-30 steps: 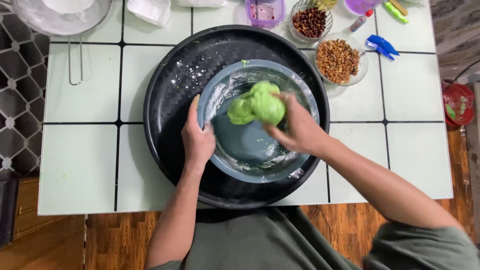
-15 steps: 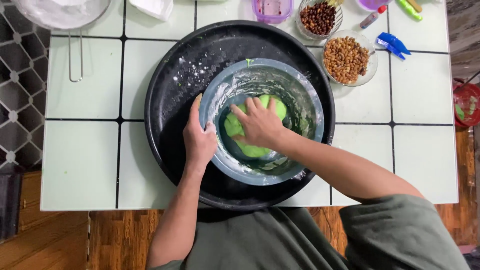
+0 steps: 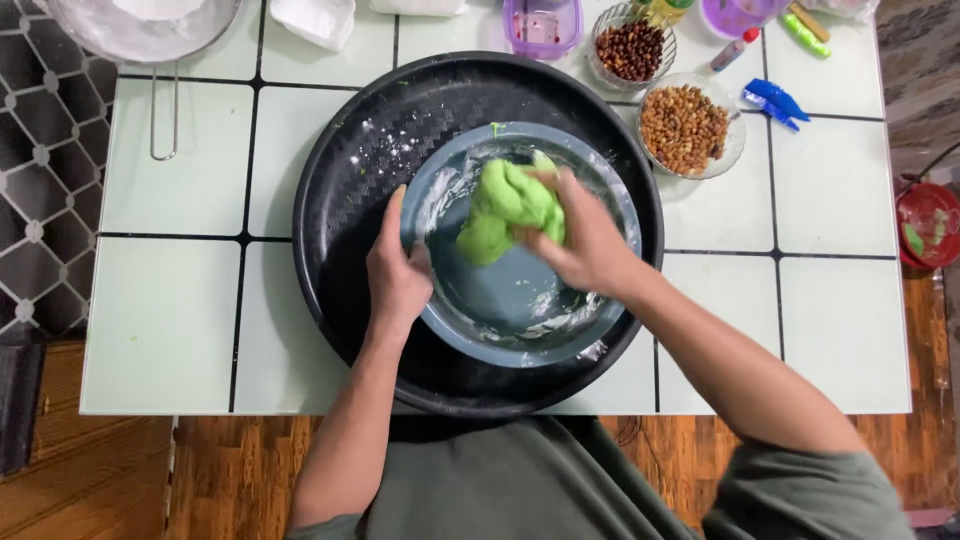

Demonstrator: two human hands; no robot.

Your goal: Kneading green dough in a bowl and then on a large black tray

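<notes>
Head view shows the right hand (image 3: 585,245) with its grip closed on a lump of green dough (image 3: 505,208), fingers wrapped over the lump's right side and holding it above the floor of a grey-blue bowl (image 3: 520,305). Part of the dough hangs down toward the bowl's centre at about 7 o'clock from the hand. At 9 o'clock on the bowl, the left hand (image 3: 397,275) has its grip clamped on the rim, thumb inside the wall and fingers outside. White flour streaks smear the bowl's inner wall, thickest near 5 o'clock and 11 o'clock. The bowl sits inside a wide round black tray (image 3: 350,190), dusted with flour toward 10 o'clock. The tray rests on a white tiled desk (image 3: 180,310). At 1 o'clock from the tray stands a glass dish of light brown nuts (image 3: 688,128), and just beyond it, toward 12 o'clock, a smaller glass dish of dark reddish beans (image 3: 630,50). A purple container (image 3: 542,25) sits at 12 o'clock, and a metal sieve of white flour (image 3: 140,30) lies at 10 o'clock, its handle pointing down the desk. A blue clip (image 3: 775,102) lies at 2 o'clock.
</notes>
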